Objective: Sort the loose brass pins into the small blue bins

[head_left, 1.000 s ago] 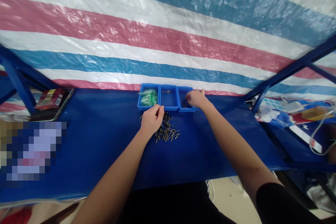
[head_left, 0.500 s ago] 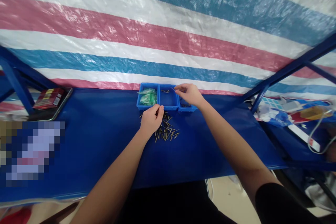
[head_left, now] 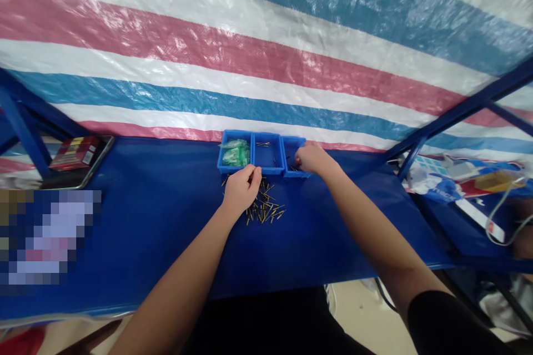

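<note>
The person's left hand (head_left: 240, 191) rests just in front of the middle bin (head_left: 266, 156), fingers curled in and thumb against the forefinger; whether anything is pinched there cannot be told. It has kept the same place and shape as half a second ago. Partly under it and spreading to the near side of the middle bin, a loose heap of thin brass-and-dark pieces (head_left: 266, 213) lies on the blue table (head_left: 300, 249).

To the right of the middle bin, the right hand (head_left: 314, 158) dips into the right-hand bin (head_left: 296, 175), fingers bent downward beside some dark slim pieces (head_left: 293, 167); its fingertips are hidden, so its grip cannot be told. Half a second earlier it was over the middle bin's right wall, a slender piece at its fingertips. Now a single slim piece (head_left: 275, 161) lies inside the middle bin near that wall, where none lay before; a few others (head_left: 263, 145) lie toward its back, as earlier. Left of the middle bin, the left-hand bin (head_left: 229, 170) holds green-and-clear packets (head_left: 235, 154). Behind them all hangs a striped tarp (head_left: 266, 66).
</note>
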A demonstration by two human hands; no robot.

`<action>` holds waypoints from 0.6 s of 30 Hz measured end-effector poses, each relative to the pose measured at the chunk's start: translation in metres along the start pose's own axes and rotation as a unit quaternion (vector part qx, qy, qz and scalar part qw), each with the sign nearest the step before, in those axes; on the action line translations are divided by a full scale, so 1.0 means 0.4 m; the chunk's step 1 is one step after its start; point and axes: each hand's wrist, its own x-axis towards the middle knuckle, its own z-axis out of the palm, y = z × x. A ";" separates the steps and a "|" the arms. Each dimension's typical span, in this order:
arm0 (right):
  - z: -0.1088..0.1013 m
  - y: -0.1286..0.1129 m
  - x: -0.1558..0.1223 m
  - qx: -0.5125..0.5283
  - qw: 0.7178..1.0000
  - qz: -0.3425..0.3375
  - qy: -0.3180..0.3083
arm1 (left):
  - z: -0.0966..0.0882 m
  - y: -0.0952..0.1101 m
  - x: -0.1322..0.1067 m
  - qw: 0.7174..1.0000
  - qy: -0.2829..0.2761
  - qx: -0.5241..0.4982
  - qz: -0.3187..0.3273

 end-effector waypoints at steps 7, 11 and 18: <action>-0.010 0.002 0.020 0.020 0.999 -0.003 -0.037 | -0.003 0.001 0.001 1.000 -0.005 0.003 -0.007; -0.004 0.000 0.029 0.024 0.999 0.000 -0.033 | -0.003 0.003 0.001 1.000 -0.002 0.000 -0.005; -0.009 0.002 0.040 0.038 0.999 0.010 -0.006 | -0.005 0.007 0.002 1.000 0.003 -0.003 -0.005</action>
